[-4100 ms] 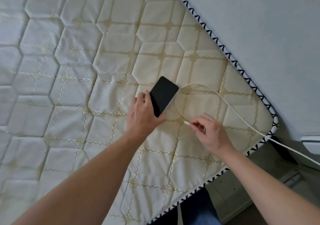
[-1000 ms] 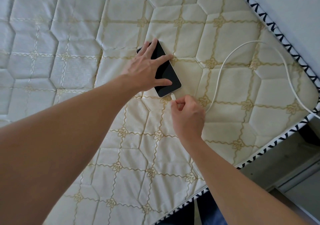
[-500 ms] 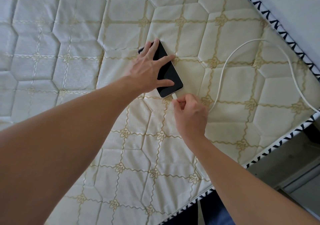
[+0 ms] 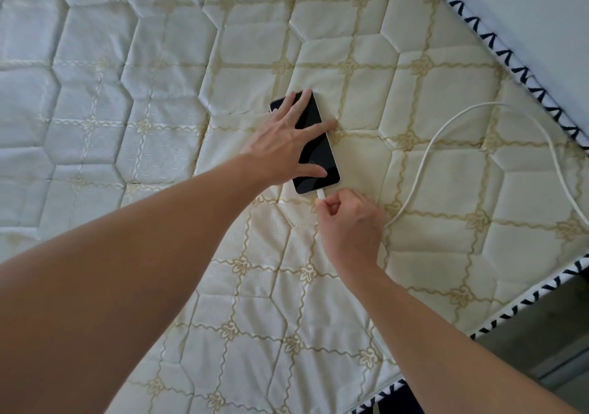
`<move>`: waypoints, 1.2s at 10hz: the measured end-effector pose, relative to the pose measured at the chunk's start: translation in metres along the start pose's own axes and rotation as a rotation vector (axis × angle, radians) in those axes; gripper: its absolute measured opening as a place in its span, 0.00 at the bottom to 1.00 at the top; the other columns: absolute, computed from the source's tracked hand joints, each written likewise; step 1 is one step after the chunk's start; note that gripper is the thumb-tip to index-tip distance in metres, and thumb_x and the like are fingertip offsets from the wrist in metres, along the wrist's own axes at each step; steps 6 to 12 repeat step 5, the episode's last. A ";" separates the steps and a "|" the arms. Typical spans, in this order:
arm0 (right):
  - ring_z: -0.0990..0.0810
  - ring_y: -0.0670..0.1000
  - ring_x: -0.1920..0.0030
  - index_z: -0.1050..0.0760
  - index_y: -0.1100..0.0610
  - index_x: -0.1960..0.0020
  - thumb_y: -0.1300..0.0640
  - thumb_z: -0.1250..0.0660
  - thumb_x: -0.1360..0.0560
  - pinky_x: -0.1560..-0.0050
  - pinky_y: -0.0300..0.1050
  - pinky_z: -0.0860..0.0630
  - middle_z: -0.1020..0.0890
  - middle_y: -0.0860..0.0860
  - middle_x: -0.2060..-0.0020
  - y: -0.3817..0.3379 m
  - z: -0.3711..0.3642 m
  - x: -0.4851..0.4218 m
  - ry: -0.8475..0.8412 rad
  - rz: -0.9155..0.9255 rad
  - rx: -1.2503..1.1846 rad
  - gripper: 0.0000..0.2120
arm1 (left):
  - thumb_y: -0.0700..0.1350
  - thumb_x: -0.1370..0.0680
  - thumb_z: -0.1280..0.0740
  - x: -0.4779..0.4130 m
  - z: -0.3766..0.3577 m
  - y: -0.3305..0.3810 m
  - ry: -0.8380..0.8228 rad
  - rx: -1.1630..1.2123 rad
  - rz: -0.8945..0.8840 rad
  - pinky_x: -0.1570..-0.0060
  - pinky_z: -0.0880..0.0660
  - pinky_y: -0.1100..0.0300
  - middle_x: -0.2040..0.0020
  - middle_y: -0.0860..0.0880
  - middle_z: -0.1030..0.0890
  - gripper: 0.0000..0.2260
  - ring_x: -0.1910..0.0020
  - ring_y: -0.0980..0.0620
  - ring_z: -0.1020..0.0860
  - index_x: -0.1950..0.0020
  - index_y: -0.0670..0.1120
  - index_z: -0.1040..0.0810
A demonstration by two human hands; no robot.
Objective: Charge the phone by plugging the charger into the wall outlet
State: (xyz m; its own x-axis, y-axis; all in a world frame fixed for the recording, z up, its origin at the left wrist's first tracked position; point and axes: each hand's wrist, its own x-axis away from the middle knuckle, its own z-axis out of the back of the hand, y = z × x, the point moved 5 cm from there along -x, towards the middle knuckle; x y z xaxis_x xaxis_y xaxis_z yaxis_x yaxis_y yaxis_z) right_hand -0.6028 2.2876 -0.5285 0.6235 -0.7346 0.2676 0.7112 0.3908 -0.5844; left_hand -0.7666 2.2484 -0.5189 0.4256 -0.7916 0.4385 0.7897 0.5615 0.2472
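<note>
A black phone (image 4: 314,146) lies screen up on the quilted mattress (image 4: 159,95). My left hand (image 4: 280,146) rests flat on it with the fingers spread, pinning it down. My right hand (image 4: 350,222) pinches the white connector (image 4: 321,194) of the charger cable (image 4: 427,146), which touches the phone's near bottom edge. From my right hand the cable loops away to the right and runs off the mattress edge. No wall outlet or plug is in view.
The mattress has a black and white trimmed border (image 4: 510,60) along its right side, next to a pale wall (image 4: 541,5). Beyond the near right corner lies a grey floor area (image 4: 541,334).
Earlier my left hand held the phone tilted up and my right held the connector apart from it. Now the phone lies flat and the connector sits at its bottom edge.
</note>
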 end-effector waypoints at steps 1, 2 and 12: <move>0.23 0.54 0.60 0.20 0.53 0.64 0.55 0.29 0.31 0.53 0.51 0.28 0.18 0.48 0.69 -0.006 0.001 -0.008 -0.001 -0.028 0.015 0.04 | 0.66 0.28 0.31 -0.006 0.002 -0.003 0.041 -0.039 -0.020 0.23 0.50 0.41 0.18 0.43 0.58 0.41 0.20 0.42 0.59 0.20 0.63 0.48; 0.24 0.56 0.59 0.21 0.53 0.65 0.57 0.30 0.32 0.53 0.52 0.27 0.18 0.49 0.69 -0.010 0.003 -0.011 -0.008 -0.046 -0.018 0.04 | 0.68 0.28 0.32 -0.005 0.002 -0.006 0.101 -0.082 -0.002 0.23 0.51 0.41 0.18 0.44 0.58 0.44 0.20 0.42 0.58 0.20 0.63 0.52; 0.21 0.58 0.59 0.23 0.53 0.63 0.47 0.37 0.30 0.55 0.52 0.24 0.18 0.51 0.64 -0.006 0.016 -0.024 -0.093 0.165 0.050 0.11 | 0.64 0.22 0.38 0.055 0.000 -0.029 0.307 0.093 0.328 0.23 0.44 0.46 0.18 0.49 0.45 0.33 0.20 0.46 0.46 0.20 0.61 0.47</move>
